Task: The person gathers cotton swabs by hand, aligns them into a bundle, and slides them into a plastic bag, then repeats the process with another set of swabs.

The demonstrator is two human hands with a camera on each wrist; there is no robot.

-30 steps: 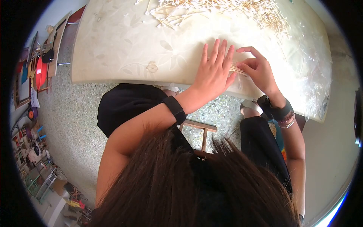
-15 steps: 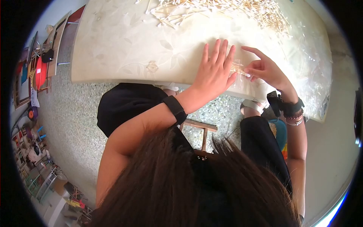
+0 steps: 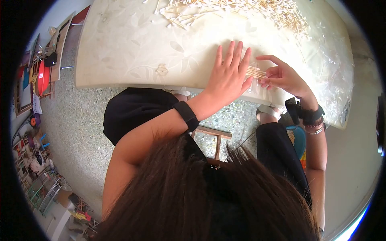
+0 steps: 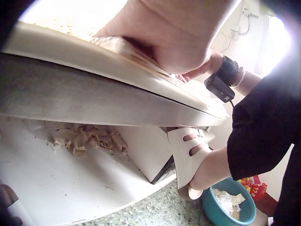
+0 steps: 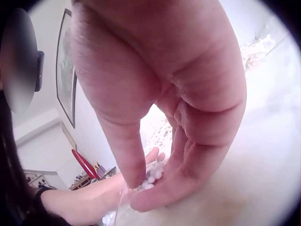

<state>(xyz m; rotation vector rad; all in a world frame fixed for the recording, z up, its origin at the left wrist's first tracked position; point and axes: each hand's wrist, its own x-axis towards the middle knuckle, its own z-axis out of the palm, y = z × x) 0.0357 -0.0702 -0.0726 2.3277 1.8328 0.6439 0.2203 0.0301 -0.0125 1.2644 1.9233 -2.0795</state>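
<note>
On the table, my left hand (image 3: 229,76) lies flat with its fingers straight, pressing near the table's front edge. Just right of it is a small bundle of cotton swabs (image 3: 254,72), in a small clear plastic bag (image 3: 253,86) partly hidden under the left hand. My right hand (image 3: 283,79) holds the right end of this bundle between thumb and curled fingers, its index finger reaching out above. White cotton tips (image 5: 153,177) show between the thumb and fingers in the right wrist view. The left wrist view shows mostly the heel of the left hand (image 4: 160,33).
A large heap of loose cotton swabs (image 3: 241,9) spreads along the far side of the table (image 3: 120,52). Clear plastic bags (image 3: 331,80) lie at the right. Below the table stand a blue bucket (image 4: 225,214) and a wooden stool (image 3: 211,132).
My right hand has moved right, away from the left hand, and the swab bundle shows more between them. The left hand has stayed in place.
</note>
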